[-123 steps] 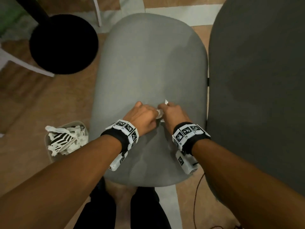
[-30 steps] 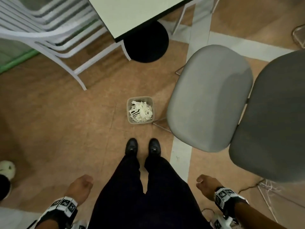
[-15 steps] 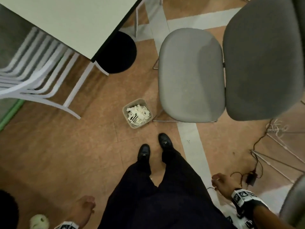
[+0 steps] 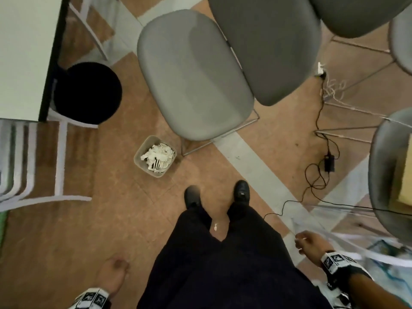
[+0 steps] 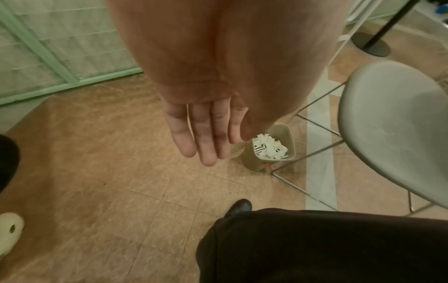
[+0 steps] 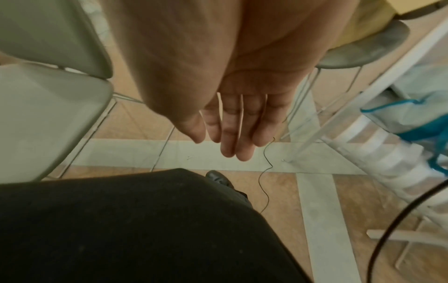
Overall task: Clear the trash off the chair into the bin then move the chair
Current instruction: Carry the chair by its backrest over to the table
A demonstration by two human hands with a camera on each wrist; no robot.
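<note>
The light grey chair [image 4: 194, 74] stands ahead of my feet, its seat bare; it also shows in the left wrist view [image 5: 392, 122] and the right wrist view [image 6: 43, 118]. A small beige bin [image 4: 155, 156] full of white paper scraps sits on the floor at the chair's front left corner [image 5: 269, 148]. My left hand [image 4: 113, 273] hangs at my side, fingers [image 5: 203, 137] straight, holding nothing. My right hand [image 4: 310, 244] hangs low on the right with relaxed straight fingers [image 6: 232, 132], also holding nothing.
A darker grey chair [image 4: 267, 45] stands right behind the light one, with more chairs at the right [image 4: 388, 166]. A table [image 4: 24, 56] with a black round base [image 4: 88, 92] is at the left. Black cables [image 4: 321, 175] lie on the floor to the right.
Since the earliest frame both hands left the chair seat and I stood up. Over the last second the view turned right; the hands stay hanging at my sides.
</note>
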